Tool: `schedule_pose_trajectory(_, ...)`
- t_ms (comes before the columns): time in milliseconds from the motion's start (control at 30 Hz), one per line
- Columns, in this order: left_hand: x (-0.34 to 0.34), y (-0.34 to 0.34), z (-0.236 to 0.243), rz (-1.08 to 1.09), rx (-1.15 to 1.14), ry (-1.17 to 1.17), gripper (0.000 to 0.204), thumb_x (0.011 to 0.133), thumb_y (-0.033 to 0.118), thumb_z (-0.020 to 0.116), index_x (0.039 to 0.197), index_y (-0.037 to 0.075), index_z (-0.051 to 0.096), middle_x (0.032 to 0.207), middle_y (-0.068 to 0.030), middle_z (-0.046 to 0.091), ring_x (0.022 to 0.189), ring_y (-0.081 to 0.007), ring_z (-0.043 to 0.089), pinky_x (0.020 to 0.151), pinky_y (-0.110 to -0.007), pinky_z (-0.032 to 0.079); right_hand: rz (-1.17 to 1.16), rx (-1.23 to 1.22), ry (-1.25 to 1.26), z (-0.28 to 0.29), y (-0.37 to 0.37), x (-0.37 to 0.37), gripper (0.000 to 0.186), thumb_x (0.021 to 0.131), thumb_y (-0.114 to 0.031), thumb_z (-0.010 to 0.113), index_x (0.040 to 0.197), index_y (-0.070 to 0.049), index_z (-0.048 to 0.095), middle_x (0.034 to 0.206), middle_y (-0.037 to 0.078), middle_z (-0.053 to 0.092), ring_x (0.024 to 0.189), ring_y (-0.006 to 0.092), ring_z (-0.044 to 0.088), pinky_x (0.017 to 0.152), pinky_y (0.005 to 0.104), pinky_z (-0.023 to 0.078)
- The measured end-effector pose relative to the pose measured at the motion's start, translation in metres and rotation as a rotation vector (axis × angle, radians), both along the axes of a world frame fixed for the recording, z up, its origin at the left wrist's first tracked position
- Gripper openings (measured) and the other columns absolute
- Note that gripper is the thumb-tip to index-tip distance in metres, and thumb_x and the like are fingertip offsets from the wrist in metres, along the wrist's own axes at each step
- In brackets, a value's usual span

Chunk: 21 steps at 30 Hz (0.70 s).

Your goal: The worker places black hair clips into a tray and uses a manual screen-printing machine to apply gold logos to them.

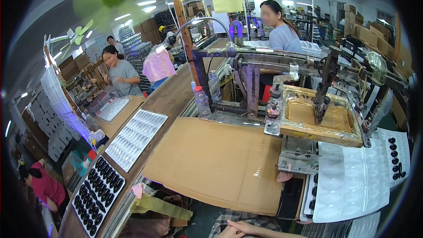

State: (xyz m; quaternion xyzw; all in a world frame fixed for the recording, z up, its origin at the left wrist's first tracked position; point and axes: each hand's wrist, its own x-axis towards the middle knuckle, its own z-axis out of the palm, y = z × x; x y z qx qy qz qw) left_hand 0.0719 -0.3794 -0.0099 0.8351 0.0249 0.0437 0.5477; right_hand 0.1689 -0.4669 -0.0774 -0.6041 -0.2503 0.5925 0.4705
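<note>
Low at the picture's lower edge, my left hand (pixel 230 232) and my right hand (pixel 243 227) rest together over a checked cloth (pixel 224 217) on my lap. Their fingers are folded against each other, closed, with no object visible in them; the lower edge cuts off part of both. In front of them lies a flat brown cardboard sheet (pixel 211 154) on the bench. To its right stands a screen-printing machine, its wooden-framed screen (pixel 321 133) raised over a metal platform (pixel 298 161). A dark squeegee arm (pixel 325 86) reaches down into the frame.
White molded trays (pixel 348 185) lie at right, one holding black oval pieces (pixel 393 153). On the left belt are a tray of black pieces (pixel 99 189) and a white tray (pixel 136 139). A red-capped bottle (pixel 202 102) stands by the machine. Several co-workers, one beyond it (pixel 284 37), are around.
</note>
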Motion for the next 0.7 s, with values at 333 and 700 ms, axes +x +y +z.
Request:
schedule_pose_trajectory(333,-0.004,0.002,0.000,0.040,0.174,-0.572,0.009,0.073,0.011,0.056,0.068,0.003,0.056,0.061,-0.0100,0.052,0.054,-0.0196,0.047,0.049,-0.031,0.038,-0.024,-0.256,0.695,0.037,0.014,-0.005,0.041,0.090,-0.038,0.039,0.075,-0.005,0.058,0.064,0.003,0.057,0.055,0.0078,0.052,0.045,0.0185,0.037)
schedule_pose_trajectory(700,0.001,-0.003,0.007,0.173,0.246,-0.675,0.008,0.075,0.011,0.056,0.073,0.004,0.059,0.063,-0.0104,0.055,0.053,-0.0231,0.051,0.047,-0.032,0.041,-0.522,-0.215,0.571,0.118,0.001,-0.028,0.031,0.088,-0.020,0.040,0.065,-0.004,0.054,0.056,0.006,0.053,0.048,0.0114,0.049,0.043,0.0215,0.036)
